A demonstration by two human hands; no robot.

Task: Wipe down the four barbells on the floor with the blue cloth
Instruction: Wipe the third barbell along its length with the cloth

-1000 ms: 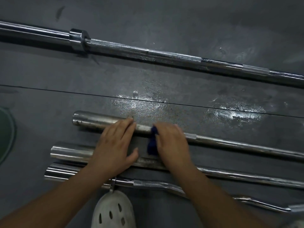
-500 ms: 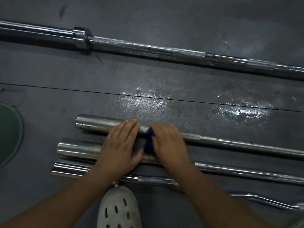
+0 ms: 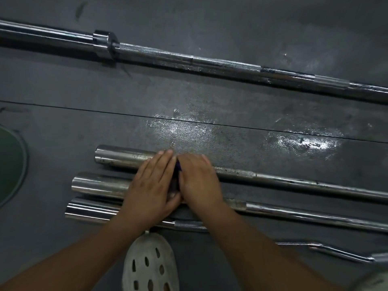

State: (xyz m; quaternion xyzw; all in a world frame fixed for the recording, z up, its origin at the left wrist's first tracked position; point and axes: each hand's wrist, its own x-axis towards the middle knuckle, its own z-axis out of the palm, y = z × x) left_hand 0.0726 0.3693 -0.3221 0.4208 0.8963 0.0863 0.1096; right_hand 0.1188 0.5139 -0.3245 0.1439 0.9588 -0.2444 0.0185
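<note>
Four barbells lie on the dark floor (image 3: 63,127): one long bar (image 3: 210,61) far off at 12 o'clock, and three close together near the person. Both hands rest on the farthest of the three, the upper short bar (image 3: 294,179), near where its thick sleeve meets the shaft. The left hand (image 3: 153,185) lies flat, fingers extended, steadying the sleeve. The right hand (image 3: 197,179) presses down over the blue cloth (image 3: 178,165), of which only a dark sliver shows between the hands; the fingers appear curled over it. The step in hand seems to be wiping this bar's shaft. The next move likely calls for sliding the cloth toward 3 o'clock. A perforated shoe (image 3: 150,263) sits at 6 o'clock.
</note>
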